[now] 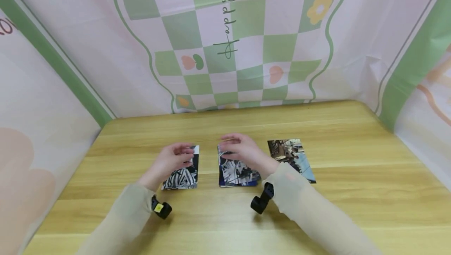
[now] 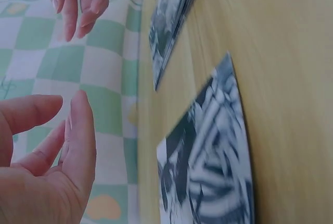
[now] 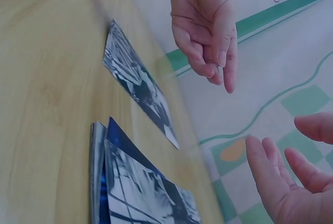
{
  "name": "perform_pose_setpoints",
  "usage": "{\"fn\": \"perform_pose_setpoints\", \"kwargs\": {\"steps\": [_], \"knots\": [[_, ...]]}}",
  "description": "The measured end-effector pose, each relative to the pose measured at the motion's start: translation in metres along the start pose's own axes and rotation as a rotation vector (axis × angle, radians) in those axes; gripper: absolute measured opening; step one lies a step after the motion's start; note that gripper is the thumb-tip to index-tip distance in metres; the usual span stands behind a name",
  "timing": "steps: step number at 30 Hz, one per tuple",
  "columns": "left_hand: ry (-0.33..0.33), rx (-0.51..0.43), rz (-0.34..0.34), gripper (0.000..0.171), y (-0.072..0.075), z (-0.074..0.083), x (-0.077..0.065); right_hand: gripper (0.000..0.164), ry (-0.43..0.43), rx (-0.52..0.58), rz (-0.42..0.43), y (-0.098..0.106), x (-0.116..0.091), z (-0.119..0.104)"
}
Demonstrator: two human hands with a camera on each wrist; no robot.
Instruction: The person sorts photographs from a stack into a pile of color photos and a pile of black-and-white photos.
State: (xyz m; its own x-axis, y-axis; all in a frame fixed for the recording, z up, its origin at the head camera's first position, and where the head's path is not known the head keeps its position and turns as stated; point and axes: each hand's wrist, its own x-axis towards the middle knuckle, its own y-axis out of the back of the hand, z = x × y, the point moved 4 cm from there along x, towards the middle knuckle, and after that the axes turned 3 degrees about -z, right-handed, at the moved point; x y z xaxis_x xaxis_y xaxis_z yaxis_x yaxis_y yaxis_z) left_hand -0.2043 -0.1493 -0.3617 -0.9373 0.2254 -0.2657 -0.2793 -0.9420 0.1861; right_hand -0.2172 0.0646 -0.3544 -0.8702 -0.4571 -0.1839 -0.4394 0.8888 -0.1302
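My left hand [image 1: 173, 158] hovers over a black-and-white photo card [image 1: 183, 176] with a striped pattern, lying at the left. Its fingers are loosely bent, thumb apart, with nothing held. My right hand [image 1: 243, 150] hangs above a stack of photo cards [image 1: 237, 173] in the middle and partly hides it in the head view. Those fingers are relaxed and hold nothing. In the right wrist view the stack [image 3: 140, 187] is several cards thick, its top black-and-white card slightly askew over a blue-edged one. A coloured photo card [image 1: 294, 155] lies at the right, beyond my right wrist.
All the cards lie on a light wooden table [image 1: 352, 161]. A fabric backdrop [image 1: 246, 51] with green checks stands along the table's far edge, and printed cloth walls [image 1: 46, 130] rise at both sides. Each wrist carries a small black camera [image 1: 262, 199].
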Motion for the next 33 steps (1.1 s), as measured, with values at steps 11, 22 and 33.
{"fn": "perform_pose_setpoints", "kwargs": {"steps": [11,22,33], "knots": [[-0.02,-0.016,-0.053,0.044,-0.029,0.006,0.011,0.045,-0.022,-0.054,-0.001,0.027,-0.017,-0.009],[-0.023,-0.035,-0.097,0.043,-0.051,0.003,0.017,0.047,-0.007,-0.095,0.021,0.055,-0.028,0.0],[0.012,-0.005,-0.123,0.044,-0.059,-0.007,0.019,0.05,-0.031,-0.124,0.008,0.073,-0.036,0.017]]}}
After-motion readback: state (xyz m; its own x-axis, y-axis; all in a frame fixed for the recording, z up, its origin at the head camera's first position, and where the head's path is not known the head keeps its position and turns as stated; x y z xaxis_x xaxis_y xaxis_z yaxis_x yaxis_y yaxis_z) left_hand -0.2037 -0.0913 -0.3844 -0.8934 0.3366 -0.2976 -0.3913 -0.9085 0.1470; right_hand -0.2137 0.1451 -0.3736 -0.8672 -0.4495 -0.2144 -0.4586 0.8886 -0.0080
